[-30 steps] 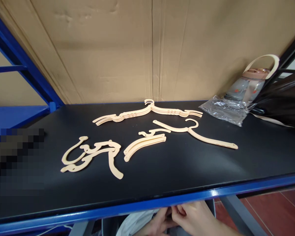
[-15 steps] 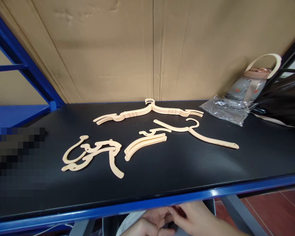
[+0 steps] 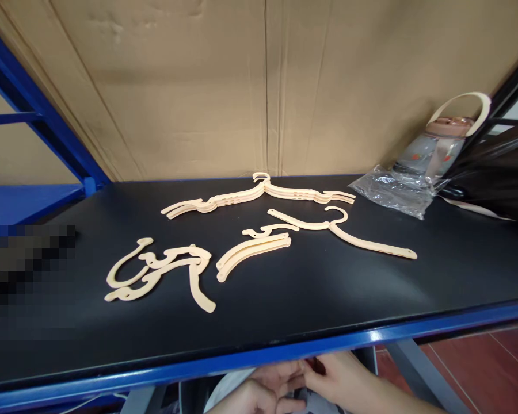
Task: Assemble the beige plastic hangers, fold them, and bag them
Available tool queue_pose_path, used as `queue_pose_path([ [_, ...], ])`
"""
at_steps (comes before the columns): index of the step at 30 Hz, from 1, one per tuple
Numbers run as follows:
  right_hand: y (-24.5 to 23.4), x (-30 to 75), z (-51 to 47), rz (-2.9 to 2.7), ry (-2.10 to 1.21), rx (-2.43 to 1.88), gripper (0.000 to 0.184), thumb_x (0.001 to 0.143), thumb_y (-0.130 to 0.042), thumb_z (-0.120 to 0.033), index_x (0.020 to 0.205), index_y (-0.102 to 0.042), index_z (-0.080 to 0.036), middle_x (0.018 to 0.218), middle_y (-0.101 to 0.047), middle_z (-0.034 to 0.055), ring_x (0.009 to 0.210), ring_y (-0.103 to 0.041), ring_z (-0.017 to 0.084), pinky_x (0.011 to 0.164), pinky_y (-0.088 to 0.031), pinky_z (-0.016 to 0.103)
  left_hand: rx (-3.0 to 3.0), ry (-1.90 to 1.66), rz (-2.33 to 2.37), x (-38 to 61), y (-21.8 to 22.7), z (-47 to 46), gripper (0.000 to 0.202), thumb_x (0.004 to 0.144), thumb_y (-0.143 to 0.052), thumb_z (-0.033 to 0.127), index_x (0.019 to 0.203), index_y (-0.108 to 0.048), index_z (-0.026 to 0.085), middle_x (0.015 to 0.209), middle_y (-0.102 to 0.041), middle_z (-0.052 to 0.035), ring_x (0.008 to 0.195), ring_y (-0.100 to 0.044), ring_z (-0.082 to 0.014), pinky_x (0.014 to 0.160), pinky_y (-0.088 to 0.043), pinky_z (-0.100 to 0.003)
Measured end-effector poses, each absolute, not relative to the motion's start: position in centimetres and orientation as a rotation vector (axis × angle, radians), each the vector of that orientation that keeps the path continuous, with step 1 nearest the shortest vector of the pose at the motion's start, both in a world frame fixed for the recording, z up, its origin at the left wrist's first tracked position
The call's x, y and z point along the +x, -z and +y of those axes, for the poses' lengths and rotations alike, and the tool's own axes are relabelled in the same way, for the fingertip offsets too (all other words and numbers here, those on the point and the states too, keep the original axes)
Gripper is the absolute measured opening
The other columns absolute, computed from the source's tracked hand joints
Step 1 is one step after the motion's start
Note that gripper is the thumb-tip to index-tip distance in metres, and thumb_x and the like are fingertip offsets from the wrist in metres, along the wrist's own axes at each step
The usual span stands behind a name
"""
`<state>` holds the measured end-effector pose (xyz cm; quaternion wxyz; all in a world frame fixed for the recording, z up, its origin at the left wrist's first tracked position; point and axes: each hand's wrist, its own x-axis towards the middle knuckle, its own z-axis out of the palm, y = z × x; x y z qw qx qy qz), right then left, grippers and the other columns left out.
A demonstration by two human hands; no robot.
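My left hand (image 3: 263, 388) and my right hand (image 3: 334, 376) meet in my lap, below the table's front edge. The left palm is turned partly up, its fingers loosely curled and apart. My right fingers are bent closed against the left fingertips; anything between them is hidden. On the black tabletop (image 3: 259, 322) lie pale hanger parts: a jumble of curved pieces (image 3: 155, 273) at left and two curved arms (image 3: 254, 254) side by side in the middle. A small notched piece (image 3: 265, 231) lies just behind those arms. To the right is a hook with two arms (image 3: 358, 238).
A stack of assembled hangers (image 3: 263, 192) lies at the back by the cardboard wall (image 3: 176, 86). At the right stand a bottle with a handle (image 3: 435, 146), a crinkled clear plastic bag (image 3: 391, 192) and a black bag (image 3: 496, 178). A blue frame (image 3: 64, 138) borders the left.
The view has shifted slightly. My hands stay together in my lap, with the right fingers moved a little against the left. The hanger parts lie as before.
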<state>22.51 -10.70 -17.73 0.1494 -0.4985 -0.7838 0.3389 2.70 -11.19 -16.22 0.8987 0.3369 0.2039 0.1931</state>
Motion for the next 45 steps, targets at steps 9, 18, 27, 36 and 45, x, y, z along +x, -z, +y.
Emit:
queue_pose_path([
  [9, 17.3, 22.5, -10.6, -2.213, -1.021, -1.412, 0.022, 0.077, -0.046, -0.022, 0.090, -0.064, -0.019, 0.089, -0.071, 0.0054, 0.079, -0.063, 0.020, 0.068, -0.043, 0.025, 0.718, -0.386, 0.459, 2.7, 15.9, -11.1, 0.087, 0.046, -0.047, 0.005, 0.131, -0.058, 0.023, 0.142, -0.048, -0.0004, 0.139, -0.029, -0.0281, 0.100, -0.032, -0.032],
  [18, 17.3, 22.5, -10.6, -2.203, -1.019, -1.457, 0.018, 0.078, -0.048, -0.026, 0.082, -0.064, -0.019, 0.079, -0.071, 0.0042, 0.069, -0.062, 0.018, 0.061, -0.042, 0.023, 0.873, -0.347, 0.380, 2.4, 15.7, -10.4, 0.079, 0.055, -0.051, 0.006, 0.131, -0.058, 0.027, 0.144, -0.046, -0.0008, 0.143, -0.021, -0.0330, 0.108, -0.024, -0.044],
  [27, 17.3, 22.2, -10.6, -2.262, -0.933, -1.454, 0.018, 0.080, -0.049, -0.030, 0.073, -0.062, -0.019, 0.064, -0.066, 0.0018, 0.056, -0.056, 0.014, 0.051, -0.035, 0.022, 1.012, -0.449, 0.443, 2.4, 16.8, -10.5, 0.083, 0.050, -0.051, 0.004, 0.128, -0.061, 0.030, 0.139, -0.053, 0.0022, 0.140, -0.027, -0.0367, 0.112, -0.020, -0.050],
  [36, 16.9, 23.0, -10.9, -2.281, 0.036, -1.047, 0.018, 0.077, -0.049, -0.014, 0.077, -0.065, -0.022, 0.058, -0.063, -0.0003, 0.054, -0.054, 0.013, 0.057, -0.038, 0.022, 0.904, -0.445, 0.841, 1.6, 14.4, -10.9, 0.065, 0.049, -0.051, 0.006, 0.108, -0.074, 0.022, 0.125, -0.065, 0.0000, 0.133, -0.041, -0.0333, 0.116, -0.017, -0.048],
  [45, 16.7, 23.6, -11.2, -2.316, 0.580, -0.859, 0.030, 0.067, -0.053, -0.004, 0.086, -0.064, -0.026, 0.059, -0.060, -0.0033, 0.053, -0.054, 0.013, 0.057, -0.035, 0.026, 0.785, -0.502, 0.701, 1.4, 17.9, -10.7, 0.065, 0.045, -0.058, 0.003, 0.105, -0.074, 0.022, 0.123, -0.066, -0.0038, 0.133, -0.037, -0.0402, 0.112, -0.021, -0.052],
])
